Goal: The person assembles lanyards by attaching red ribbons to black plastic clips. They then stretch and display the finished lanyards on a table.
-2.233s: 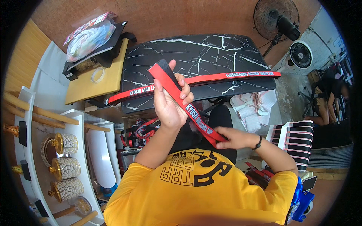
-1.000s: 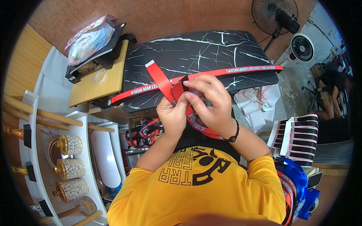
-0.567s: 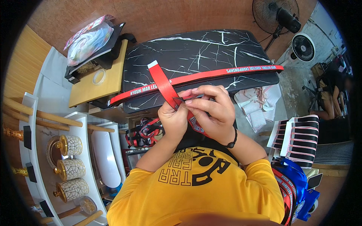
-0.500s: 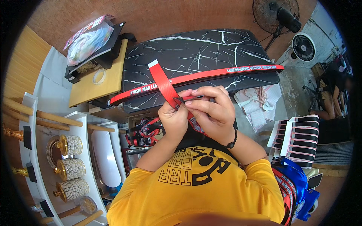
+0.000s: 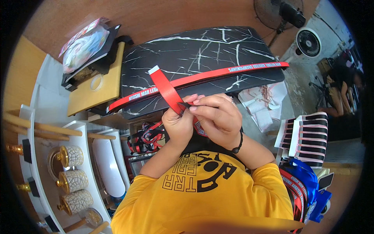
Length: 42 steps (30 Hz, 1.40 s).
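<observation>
Left hand (image 5: 178, 126) & right hand (image 5: 216, 117) both pinch flat red fabric strap w/ white print (image 5: 166, 89), above black marble-pattern counter (image 5: 202, 50).

Two hands work together at the middle: the left hand (image 5: 177, 126) and the right hand (image 5: 218, 117), both pinching one red lanyard strap (image 5: 165, 87). A second red printed strap (image 5: 202, 77) lies along the edge of the one black marble-patterned tabletop (image 5: 194, 50). Two fans stand at the upper right: one dark pedestal fan (image 5: 278, 11) and one white round fan (image 5: 308, 42). Three white crackle-patterned jars with gold fittings (image 5: 74, 180) sit in a row at the lower left. One roll of clear tape (image 5: 96, 82) rests on one yellow wooden board (image 5: 87, 97). One black bead bracelet (image 5: 237, 145) circles the right wrist.
</observation>
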Each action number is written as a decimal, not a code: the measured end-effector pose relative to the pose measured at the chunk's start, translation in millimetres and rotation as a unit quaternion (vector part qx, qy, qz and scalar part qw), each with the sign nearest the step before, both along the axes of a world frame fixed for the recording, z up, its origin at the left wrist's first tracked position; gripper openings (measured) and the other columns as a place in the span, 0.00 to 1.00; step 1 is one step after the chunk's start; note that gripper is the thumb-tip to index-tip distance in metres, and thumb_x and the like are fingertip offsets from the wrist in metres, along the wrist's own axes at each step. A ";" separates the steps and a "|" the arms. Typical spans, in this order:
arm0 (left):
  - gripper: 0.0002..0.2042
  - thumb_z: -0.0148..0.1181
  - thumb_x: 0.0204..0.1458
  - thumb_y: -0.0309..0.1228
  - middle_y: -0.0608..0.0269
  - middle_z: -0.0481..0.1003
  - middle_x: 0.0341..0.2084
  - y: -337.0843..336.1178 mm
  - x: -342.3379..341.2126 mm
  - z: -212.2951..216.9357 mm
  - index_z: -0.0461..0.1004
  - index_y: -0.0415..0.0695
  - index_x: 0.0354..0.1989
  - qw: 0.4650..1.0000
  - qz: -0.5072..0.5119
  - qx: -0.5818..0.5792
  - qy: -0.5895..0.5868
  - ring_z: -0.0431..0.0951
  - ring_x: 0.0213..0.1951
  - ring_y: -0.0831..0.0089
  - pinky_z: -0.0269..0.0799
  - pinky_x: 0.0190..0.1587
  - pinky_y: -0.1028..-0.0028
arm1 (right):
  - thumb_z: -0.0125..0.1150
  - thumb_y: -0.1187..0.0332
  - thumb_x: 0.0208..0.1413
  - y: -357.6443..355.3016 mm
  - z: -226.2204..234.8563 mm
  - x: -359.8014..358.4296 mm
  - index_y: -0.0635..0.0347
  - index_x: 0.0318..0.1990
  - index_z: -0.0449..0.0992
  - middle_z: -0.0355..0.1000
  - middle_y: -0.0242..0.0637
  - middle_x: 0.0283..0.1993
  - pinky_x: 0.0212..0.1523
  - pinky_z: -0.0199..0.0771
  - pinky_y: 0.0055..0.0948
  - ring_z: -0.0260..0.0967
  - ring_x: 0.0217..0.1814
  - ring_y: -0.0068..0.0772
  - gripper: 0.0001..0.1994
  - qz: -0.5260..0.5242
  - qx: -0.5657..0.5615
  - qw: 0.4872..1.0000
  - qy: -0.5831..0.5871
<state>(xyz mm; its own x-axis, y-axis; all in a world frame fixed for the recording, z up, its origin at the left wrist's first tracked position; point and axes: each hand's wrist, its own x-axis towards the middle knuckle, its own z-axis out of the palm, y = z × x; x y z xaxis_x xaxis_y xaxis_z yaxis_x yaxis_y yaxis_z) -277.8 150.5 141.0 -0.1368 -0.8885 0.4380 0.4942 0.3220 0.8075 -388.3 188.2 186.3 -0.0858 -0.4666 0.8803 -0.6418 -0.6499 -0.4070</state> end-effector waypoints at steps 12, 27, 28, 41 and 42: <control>0.10 0.52 0.61 0.28 0.62 0.72 0.27 11.3 -23.0 -11.6 0.69 0.34 0.46 0.977 -0.188 0.048 -0.085 0.66 0.25 0.81 0.63 0.30 0.82 | 0.59 0.72 0.49 101.9 82.7 -102.2 0.62 0.44 0.74 0.73 0.45 0.39 0.42 0.72 0.38 0.71 0.43 0.48 0.13 -0.064 0.296 0.922 0.241; 0.11 0.49 0.62 0.30 0.65 0.68 0.26 55.0 -42.4 -19.1 0.68 0.33 0.44 0.908 -0.399 0.015 -0.128 0.65 0.30 0.81 0.65 0.43 0.77 | 0.68 0.75 0.37 413.2 85.2 -150.6 0.63 0.29 0.80 0.77 0.41 0.28 0.34 0.73 0.27 0.75 0.32 0.32 0.08 -0.508 0.698 0.501 -0.067; 0.11 0.49 0.62 0.29 0.65 0.68 0.26 56.5 -42.1 -19.1 0.68 0.33 0.44 0.907 -0.397 0.026 -0.136 0.65 0.30 0.81 0.65 0.43 0.77 | 0.68 0.75 0.36 419.5 80.5 -149.5 0.63 0.29 0.80 0.77 0.41 0.28 0.34 0.73 0.28 0.75 0.32 0.33 0.08 -0.507 0.703 0.496 -0.054; 0.09 0.49 0.62 0.29 0.65 0.69 0.25 62.5 -44.0 -15.9 0.68 0.34 0.40 0.899 -0.411 0.033 -0.147 0.67 0.29 0.80 0.66 0.51 0.72 | 0.61 0.74 0.40 429.6 76.8 -149.8 0.61 0.34 0.74 0.75 0.46 0.34 0.39 0.70 0.38 0.73 0.39 0.46 0.10 -0.533 0.742 0.406 -0.021; 0.09 0.49 0.62 0.29 0.65 0.69 0.25 62.7 -44.3 -16.0 0.68 0.34 0.40 0.900 -0.411 0.030 -0.143 0.67 0.29 0.80 0.66 0.52 0.72 | 0.61 0.74 0.41 430.9 76.8 -149.6 0.62 0.35 0.74 0.74 0.46 0.33 0.39 0.70 0.37 0.73 0.39 0.46 0.10 -0.538 0.736 0.411 -0.033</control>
<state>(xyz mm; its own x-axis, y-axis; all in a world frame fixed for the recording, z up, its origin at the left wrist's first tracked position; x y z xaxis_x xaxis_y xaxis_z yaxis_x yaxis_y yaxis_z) -322.1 213.2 125.0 -0.8577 -0.4570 0.2356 0.3151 -0.1052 0.9432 -537.9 619.1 263.2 -0.9395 -0.1498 -0.3080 -0.1912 0.9755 0.1087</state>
